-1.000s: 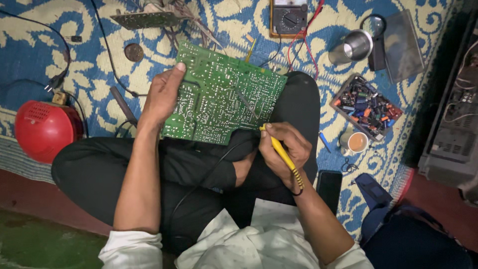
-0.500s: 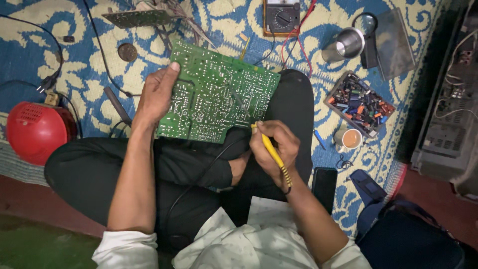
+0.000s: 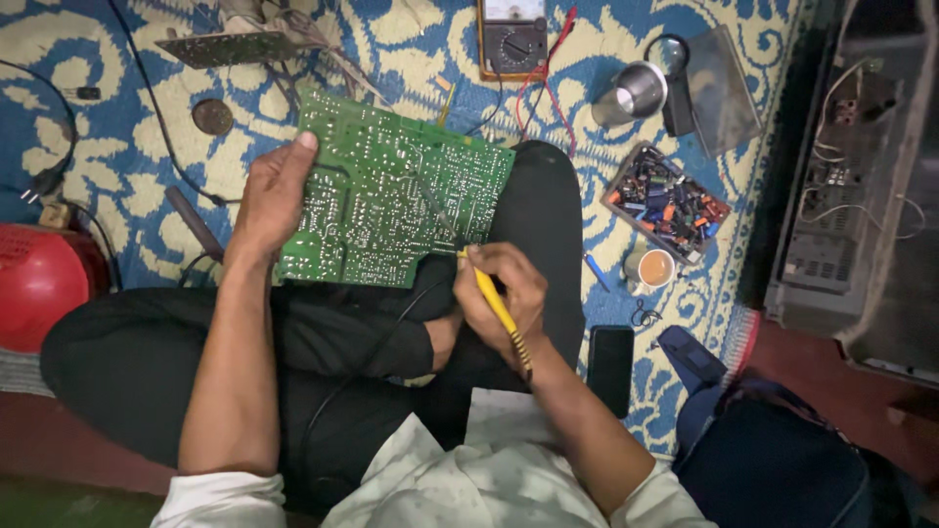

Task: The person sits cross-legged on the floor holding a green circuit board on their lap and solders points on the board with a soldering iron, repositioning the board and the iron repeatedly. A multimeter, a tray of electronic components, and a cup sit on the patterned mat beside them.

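Observation:
A large green circuit board (image 3: pixel 396 191) rests solder side up on my crossed legs in black trousers. My left hand (image 3: pixel 272 196) grips its left edge, thumb on top, fingers under it. My right hand (image 3: pixel 501 288) is closed around a yellow-handled soldering iron (image 3: pixel 494 301), whose thin tip lies on the board near its lower right corner. A black cord runs from the iron down across my lap.
On the blue and cream patterned rug: a multimeter (image 3: pixel 512 37) with red leads, a metal cup (image 3: pixel 636 93), a tray of small parts (image 3: pixel 665 203), a cup of tea (image 3: pixel 653 268), a black phone (image 3: pixel 610 370), a red round object (image 3: pixel 39 279), another board (image 3: pixel 230 47), an open chassis (image 3: pixel 851 186).
The view has shifted slightly; my hands and the board sit a little lower left in it. The iron tip stays at the board's lower right area.

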Available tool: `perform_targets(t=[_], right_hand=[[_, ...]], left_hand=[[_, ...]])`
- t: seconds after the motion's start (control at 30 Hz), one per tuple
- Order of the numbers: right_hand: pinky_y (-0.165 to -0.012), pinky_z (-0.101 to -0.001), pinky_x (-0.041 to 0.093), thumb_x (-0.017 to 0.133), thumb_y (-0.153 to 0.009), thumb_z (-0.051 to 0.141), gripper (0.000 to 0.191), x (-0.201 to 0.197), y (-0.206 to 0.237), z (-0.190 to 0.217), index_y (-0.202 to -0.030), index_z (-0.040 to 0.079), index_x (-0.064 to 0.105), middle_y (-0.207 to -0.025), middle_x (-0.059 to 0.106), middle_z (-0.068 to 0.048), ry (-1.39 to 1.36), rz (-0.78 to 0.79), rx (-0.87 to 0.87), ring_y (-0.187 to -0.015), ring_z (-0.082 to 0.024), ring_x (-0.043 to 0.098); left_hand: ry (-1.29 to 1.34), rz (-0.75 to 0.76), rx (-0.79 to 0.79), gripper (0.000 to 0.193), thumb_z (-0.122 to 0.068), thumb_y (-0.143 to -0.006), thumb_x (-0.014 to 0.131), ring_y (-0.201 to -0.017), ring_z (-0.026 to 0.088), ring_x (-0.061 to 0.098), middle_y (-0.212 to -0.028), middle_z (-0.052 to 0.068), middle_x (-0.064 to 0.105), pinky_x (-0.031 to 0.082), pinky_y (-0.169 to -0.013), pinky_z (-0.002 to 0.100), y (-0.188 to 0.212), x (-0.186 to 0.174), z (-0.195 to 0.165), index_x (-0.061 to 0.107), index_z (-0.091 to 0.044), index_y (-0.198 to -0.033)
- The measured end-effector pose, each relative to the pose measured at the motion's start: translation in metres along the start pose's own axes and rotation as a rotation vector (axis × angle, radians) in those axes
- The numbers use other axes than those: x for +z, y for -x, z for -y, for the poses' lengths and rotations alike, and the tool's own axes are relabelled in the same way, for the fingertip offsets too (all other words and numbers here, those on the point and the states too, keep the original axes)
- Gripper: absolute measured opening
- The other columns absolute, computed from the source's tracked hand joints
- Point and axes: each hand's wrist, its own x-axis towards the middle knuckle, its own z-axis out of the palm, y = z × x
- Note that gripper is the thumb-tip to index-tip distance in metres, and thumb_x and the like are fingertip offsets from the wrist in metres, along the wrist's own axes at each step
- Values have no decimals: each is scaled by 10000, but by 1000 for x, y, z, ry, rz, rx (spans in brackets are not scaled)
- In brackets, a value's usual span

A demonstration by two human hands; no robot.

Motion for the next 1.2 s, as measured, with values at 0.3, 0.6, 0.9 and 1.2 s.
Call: perform_targets(t=[0.3, 0.6, 0.9, 1.2], right_hand=[[-725, -281, 564, 653, -1022, 47, 80, -23, 20, -45, -1004, 36, 576, -979, 717, -148, -370, -157, 279, -820, -187, 690], [-564, -271, 466, 615, -1044, 102, 136, -93, 1, -81, -935, 44, 559, -856, 679, -148, -770, -340, 474, -646, -174, 599], [-574, -232, 463, 637, -1010, 28, 43, -91, -6, -50, -1018, 13, 597, -835, 651, -110, -317, -210, 424, -631, -150, 579], [-563, -246, 434, 639, -1000, 108, 102, -129, -49, 72, -1005, 30, 573, -880, 631, -102, -1605, 449, -54, -649, -160, 537]], left_hand=[[-85, -36, -15, 495, -431, -1096, 501, -918, 75, 590, -1019, 23, 734, 484, -861, 273, -3, 1, -3, 725, 8, -1131], [-1, -8, -101, 522, -495, -1046, 506, -879, 71, 629, -1009, 10, 755, 508, -822, 269, -3, 2, -12, 752, -43, -1134], [-54, 28, 17, 525, -478, -1086, 480, -931, 95, 593, -1031, 23, 718, 484, -855, 307, -4, 4, 1, 716, -14, -1156], [-10, 45, 12, 506, -439, -1077, 459, -988, 99, 614, -1078, 26, 735, 495, -905, 289, -13, 5, 5, 701, -5, -1176]])
